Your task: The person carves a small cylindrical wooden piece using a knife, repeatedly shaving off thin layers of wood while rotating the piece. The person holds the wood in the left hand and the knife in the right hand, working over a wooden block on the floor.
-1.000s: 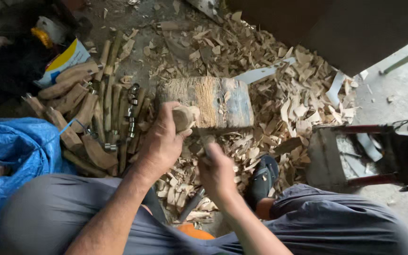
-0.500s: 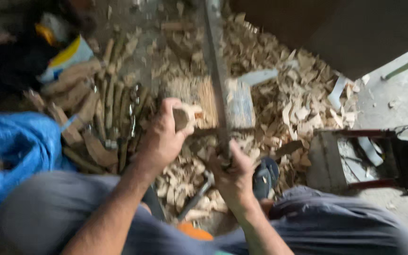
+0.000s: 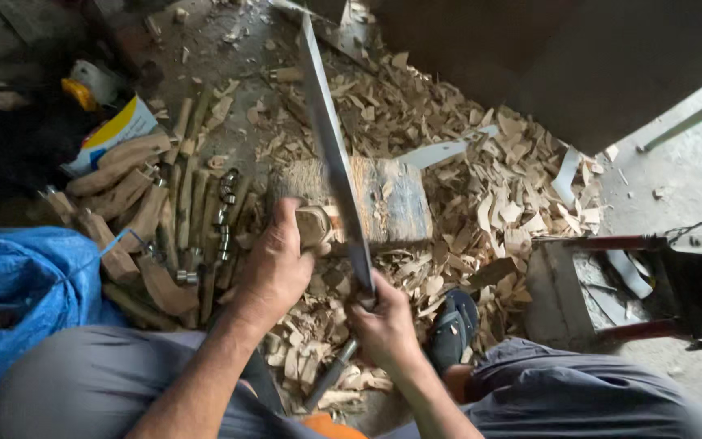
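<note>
Your wooden block (image 3: pixel 392 199) stands on the floor amid wood chips (image 3: pixel 481 203). Left of the block lie carved handles (image 3: pixel 136 203); farther left, a tarp (image 3: pixel 18 284); right, a metal stand (image 3: pixel 595 284).

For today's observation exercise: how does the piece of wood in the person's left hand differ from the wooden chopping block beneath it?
The wood piece is small, pale and freshly cut, gripped by the left hand; the chopping block is far larger, grey and weathered. The piece is held up on its edge; the block lies flat among chips. Both are wood, near the long blade in the right hand.
</note>
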